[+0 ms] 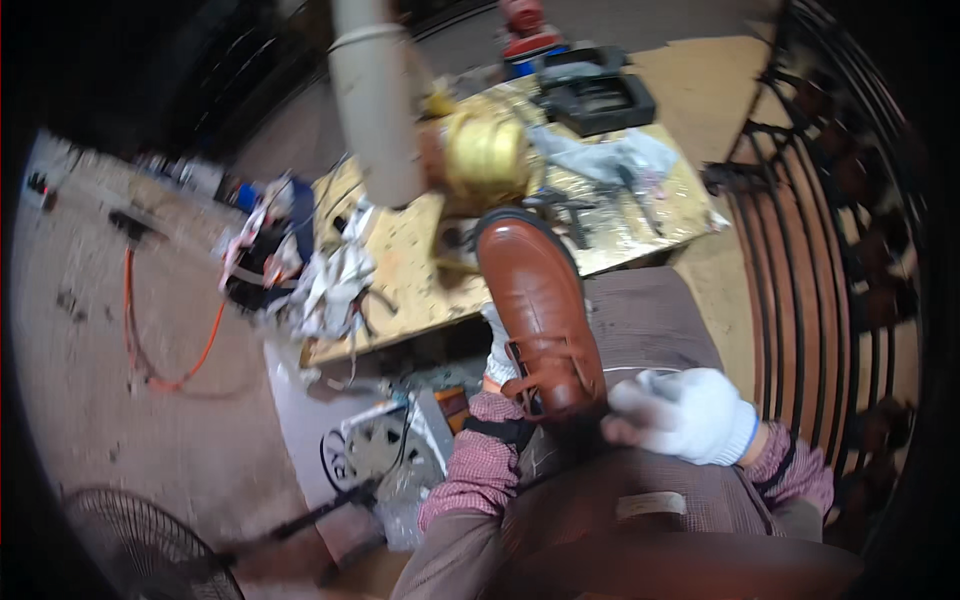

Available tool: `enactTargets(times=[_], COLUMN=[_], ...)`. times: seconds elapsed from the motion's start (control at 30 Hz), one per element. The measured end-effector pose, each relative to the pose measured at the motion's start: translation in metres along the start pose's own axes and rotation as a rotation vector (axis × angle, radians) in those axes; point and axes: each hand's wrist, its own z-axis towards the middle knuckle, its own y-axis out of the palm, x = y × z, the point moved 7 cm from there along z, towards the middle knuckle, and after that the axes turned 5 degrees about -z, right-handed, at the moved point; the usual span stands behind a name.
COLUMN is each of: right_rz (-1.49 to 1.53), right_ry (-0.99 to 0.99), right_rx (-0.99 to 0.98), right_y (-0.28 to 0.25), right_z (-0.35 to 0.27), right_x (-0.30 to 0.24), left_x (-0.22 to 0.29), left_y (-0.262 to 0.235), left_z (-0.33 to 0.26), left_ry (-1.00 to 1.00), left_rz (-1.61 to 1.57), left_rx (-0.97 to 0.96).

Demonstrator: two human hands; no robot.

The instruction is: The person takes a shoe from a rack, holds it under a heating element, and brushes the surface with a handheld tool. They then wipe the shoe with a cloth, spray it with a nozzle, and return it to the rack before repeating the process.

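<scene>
A brown leather lace-up shoe point(530, 300) with a dark sole is held above my lap, toe pointing away from me and heel toward me. My left hand point(497, 345), in a white knit glove, grips it from the left and behind; most of those fingers are hidden by the shoe. Close to the heel on the right is my right hand point(690, 415), in a white glove with bare fingertips. Its fingers are drawn together and blurred by motion. Whatever they may hold near the dark shoe opening cannot be made out.
Ahead stands a worktable point(410, 290) with a yellow roll point(485, 155), black frame-like parts point(595, 90) and crumpled plastic point(610, 150). White rags point(335, 285) hang at its left. A metal rack point(810, 290) rises at the right; a fan point(140, 545) stands lower left. An orange cable point(205, 350) lies on the floor.
</scene>
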Motion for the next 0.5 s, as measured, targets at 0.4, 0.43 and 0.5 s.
enactTargets(times=[0.4, 0.43, 0.5], right_rz=[-0.042, -0.208, -0.461], right_ry=[0.872, 0.843, 1.016], right_rx=[-0.425, -0.249, -0.266], right_y=[-0.160, -0.179, -0.197], right_z=[-0.079, -0.090, -0.119], right_x=[0.030, 0.023, 0.022], left_x=[-0.043, -0.038, -0.036], left_y=[0.147, 0.137, 0.129], left_z=[0.080, 0.080, 0.080], left_ry=[0.137, 0.158, 0.149], left_rz=[0.672, 0.679, 0.637], left_rx=[0.160, 0.176, 0.214])
